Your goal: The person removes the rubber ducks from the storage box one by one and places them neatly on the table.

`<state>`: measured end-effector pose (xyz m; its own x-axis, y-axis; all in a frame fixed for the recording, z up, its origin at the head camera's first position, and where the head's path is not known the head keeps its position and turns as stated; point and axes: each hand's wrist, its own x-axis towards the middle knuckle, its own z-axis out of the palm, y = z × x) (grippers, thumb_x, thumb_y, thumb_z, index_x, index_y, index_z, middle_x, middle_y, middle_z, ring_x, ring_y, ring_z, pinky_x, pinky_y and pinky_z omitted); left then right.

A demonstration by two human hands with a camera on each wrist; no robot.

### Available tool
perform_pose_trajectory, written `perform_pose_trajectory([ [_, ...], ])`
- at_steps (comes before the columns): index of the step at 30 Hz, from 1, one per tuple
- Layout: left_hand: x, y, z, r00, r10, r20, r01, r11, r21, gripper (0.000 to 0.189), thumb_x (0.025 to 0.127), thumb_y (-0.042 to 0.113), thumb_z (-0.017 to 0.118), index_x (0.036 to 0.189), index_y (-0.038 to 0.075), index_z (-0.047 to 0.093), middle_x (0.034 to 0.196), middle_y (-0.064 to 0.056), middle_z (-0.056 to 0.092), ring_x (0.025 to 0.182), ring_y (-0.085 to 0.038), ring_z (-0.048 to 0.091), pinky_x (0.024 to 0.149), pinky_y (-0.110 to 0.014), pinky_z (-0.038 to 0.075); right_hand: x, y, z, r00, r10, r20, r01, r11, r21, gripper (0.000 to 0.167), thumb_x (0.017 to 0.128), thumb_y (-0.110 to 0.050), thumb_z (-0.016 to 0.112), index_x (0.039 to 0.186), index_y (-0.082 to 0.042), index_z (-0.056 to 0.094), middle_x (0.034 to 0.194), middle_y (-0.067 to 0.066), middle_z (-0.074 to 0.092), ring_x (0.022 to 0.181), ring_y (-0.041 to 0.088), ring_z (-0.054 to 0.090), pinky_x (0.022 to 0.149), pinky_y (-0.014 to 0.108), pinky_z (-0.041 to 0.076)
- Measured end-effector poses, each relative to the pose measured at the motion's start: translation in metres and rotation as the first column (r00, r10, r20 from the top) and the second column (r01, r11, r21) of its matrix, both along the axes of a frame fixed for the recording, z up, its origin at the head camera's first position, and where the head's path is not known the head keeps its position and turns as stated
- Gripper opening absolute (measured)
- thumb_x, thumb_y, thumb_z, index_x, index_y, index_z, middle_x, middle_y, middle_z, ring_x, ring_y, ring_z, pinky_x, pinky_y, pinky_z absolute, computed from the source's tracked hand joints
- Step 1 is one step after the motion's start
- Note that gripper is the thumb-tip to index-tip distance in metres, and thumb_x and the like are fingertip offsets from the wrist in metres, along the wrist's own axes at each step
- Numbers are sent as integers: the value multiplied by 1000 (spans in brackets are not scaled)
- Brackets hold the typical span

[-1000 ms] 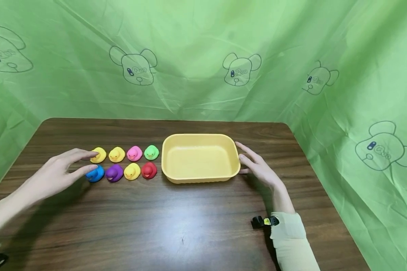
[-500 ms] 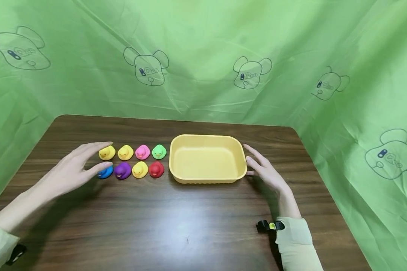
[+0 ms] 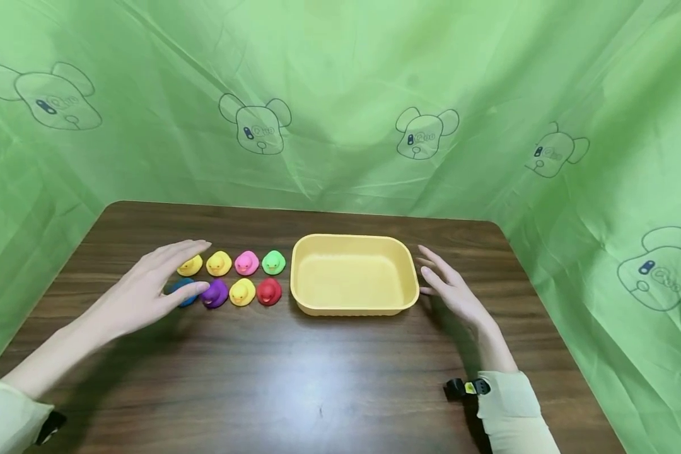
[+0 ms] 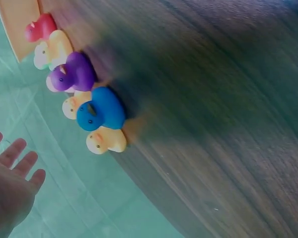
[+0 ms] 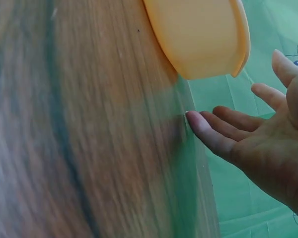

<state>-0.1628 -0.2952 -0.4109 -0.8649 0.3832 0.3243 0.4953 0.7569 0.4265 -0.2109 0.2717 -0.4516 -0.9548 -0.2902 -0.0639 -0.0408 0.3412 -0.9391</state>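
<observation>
Rubber ducks stand in two rows. At the back are a yellow duck (image 3: 190,265), another yellow duck (image 3: 219,263), a pink duck (image 3: 246,263) and a green duck (image 3: 273,262). In front sit a blue duck (image 3: 183,294), a purple duck (image 3: 215,294), a yellow duck (image 3: 242,292) and a red duck (image 3: 269,292). My left hand (image 3: 147,284) hovers at the rows' left end, fingers extended, thumb apart, holding nothing; it partly hides the leftmost ducks. Beside the right end of a yellow plastic tray (image 3: 354,312), my right hand (image 3: 458,296) has loosely spread fingers, apart from the rim.
The tray holds nothing and stands right of the ducks on a dark wooden table (image 3: 295,384). Green cloth (image 3: 340,126) printed with bear heads hangs behind the table and at its sides. A black wrist device (image 3: 466,388) sits by the right cuff.
The head view has shifted, moving the scene rightward. My left hand has moved right, farther over the left end of the ducks. My right hand has drawn slightly away from the tray.
</observation>
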Motion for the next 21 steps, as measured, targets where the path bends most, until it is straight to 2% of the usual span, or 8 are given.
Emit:
perform_pose_trajectory([
  [9, 6, 11, 2, 1000, -10, 22, 11, 998, -62, 81, 89, 36, 80, 159, 31, 39, 164, -5, 42, 153, -37, 34, 128, -54, 23, 0, 0, 3, 999, -9, -53, 12, 999, 48, 58, 110, -33, 49, 163, -27, 28, 166, 22, 32, 152, 40, 34, 109, 54, 51],
  [11, 6, 14, 3, 1000, -20, 18, 21, 997, -75, 81, 90, 38, 79, 159, 30, 38, 165, -5, 40, 154, -37, 34, 129, -53, 21, 0, -1, 5, 998, -8, -67, 13, 998, 68, 57, 110, -34, 49, 163, -31, 29, 166, 20, 32, 154, 38, 32, 111, 54, 49],
  [13, 5, 16, 4, 1000, -27, 13, 28, 996, -85, 80, 92, 40, 77, 160, 29, 37, 166, -5, 39, 155, -37, 32, 130, -51, 19, -1, -2, 8, 997, -11, -80, 18, 996, 84, 56, 109, -35, 49, 162, -33, 30, 166, 19, 32, 155, 37, 31, 114, 56, 45],
  [18, 5, 22, 7, 999, -43, -10, 42, 993, -111, 80, 93, 43, 75, 161, 29, 35, 167, -6, 37, 156, -36, 31, 132, -48, 16, -2, -5, 10, 992, -21, -127, 39, 989, 141, 58, 109, -36, 51, 162, -29, 31, 165, 18, 35, 155, 36, 31, 122, 62, 30],
  [21, 5, 26, 8, 998, -51, -30, 47, 990, -129, 82, 92, 43, 75, 161, 28, 35, 167, -6, 36, 157, -35, 30, 133, -45, 14, -2, -8, 11, 989, -20, -147, 44, 985, 166, 58, 108, -36, 53, 162, -30, 32, 165, 14, 37, 155, 33, 31, 123, 63, 27],
])
